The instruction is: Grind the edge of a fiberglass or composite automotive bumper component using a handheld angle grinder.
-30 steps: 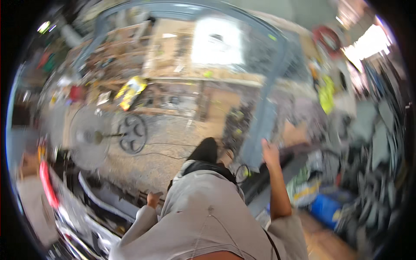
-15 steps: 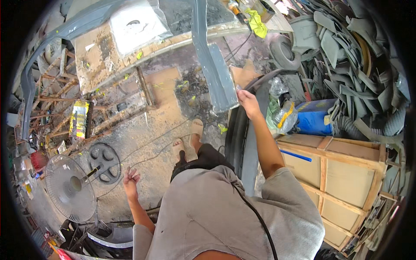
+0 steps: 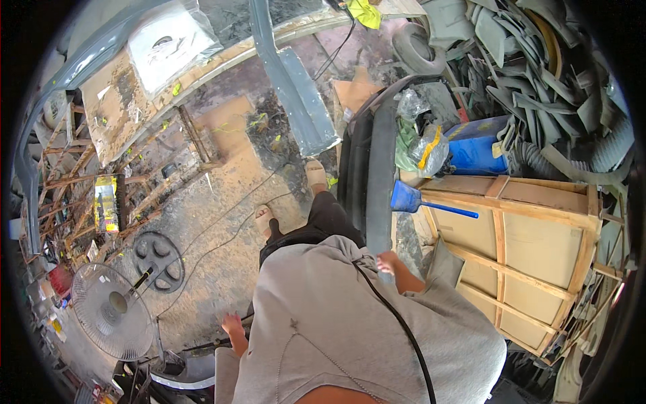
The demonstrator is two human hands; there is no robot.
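Note:
My right hand (image 3: 386,262) hangs beside my right hip, its fingers curled together. What they hold, if anything, is too small to make out. My left hand (image 3: 233,326) is low at my left side, with its fingers loosely apart and nothing seen in them. Ahead of my feet, a long grey plastic panel (image 3: 306,101) reaches down from the workbench, and its wide lower end stands free of both hands. Nearest to the right hand is a long dark curved car part (image 3: 379,175), which looks like a bumper.
A standing fan (image 3: 112,311) and a black round base (image 3: 159,262) are at the left. To the right stand a wooden crate (image 3: 538,249), a blue dustpan (image 3: 406,197) and a blue container (image 3: 478,145). A cable (image 3: 232,229) crosses the floor.
My right hand has left the panel's lower right edge and dropped back to my hip. The left hand has lowered toward my body. With the view shifted, the panel appears further left.

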